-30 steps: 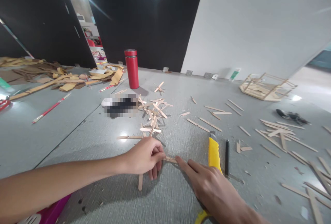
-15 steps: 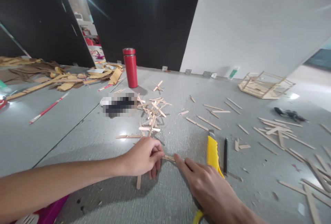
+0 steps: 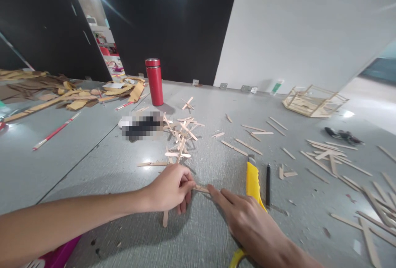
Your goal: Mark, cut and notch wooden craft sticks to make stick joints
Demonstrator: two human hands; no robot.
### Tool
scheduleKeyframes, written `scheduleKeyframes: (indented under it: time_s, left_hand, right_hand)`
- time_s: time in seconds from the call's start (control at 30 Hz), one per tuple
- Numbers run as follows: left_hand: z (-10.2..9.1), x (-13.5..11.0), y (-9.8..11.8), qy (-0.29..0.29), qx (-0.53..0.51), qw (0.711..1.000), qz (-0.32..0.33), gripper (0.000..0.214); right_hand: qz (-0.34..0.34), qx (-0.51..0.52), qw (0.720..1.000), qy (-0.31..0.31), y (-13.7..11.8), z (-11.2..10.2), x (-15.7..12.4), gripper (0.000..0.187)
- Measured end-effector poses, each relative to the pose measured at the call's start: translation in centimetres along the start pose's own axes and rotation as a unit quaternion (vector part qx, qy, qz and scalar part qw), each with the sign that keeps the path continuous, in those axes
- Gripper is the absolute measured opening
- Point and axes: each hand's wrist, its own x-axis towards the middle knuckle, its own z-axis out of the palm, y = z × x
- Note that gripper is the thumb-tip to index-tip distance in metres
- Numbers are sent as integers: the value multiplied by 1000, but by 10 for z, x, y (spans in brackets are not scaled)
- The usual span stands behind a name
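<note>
My left hand (image 3: pixel 171 187) is closed in a pinch on one end of a short wooden craft stick (image 3: pixel 201 189) that lies on the grey table (image 3: pixel 93 164). My right hand (image 3: pixel 246 218) rests flat beside it, its index finger stretched out and pressing on the stick's other end. A second stick (image 3: pixel 165 218) pokes out from under my left hand toward me. A yellow utility knife (image 3: pixel 253 181) lies partly under my right hand, with a black pen (image 3: pixel 267 184) just to its right.
A heap of sticks (image 3: pixel 181 134) lies beyond my left hand, with more scattered to the right (image 3: pixel 331 158). A red flask (image 3: pixel 154 81) stands at the back, cardboard scraps (image 3: pixel 71 92) far left, a stick frame (image 3: pixel 314 101) far right, a magenta object (image 3: pixel 58 255) near my left arm.
Both hands stay on the short stick. The view has drifted slightly; nothing on the table has moved.
</note>
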Motion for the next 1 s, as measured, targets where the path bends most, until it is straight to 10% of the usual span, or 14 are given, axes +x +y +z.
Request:
scheduleKeyframes:
  time_s: [1.0]
  left_hand:
    - [-1, 1, -3, -13, -17, 1000, 13, 26]
  right_hand:
    - [-7, -111, 993, -31, -9, -5, 7, 70]
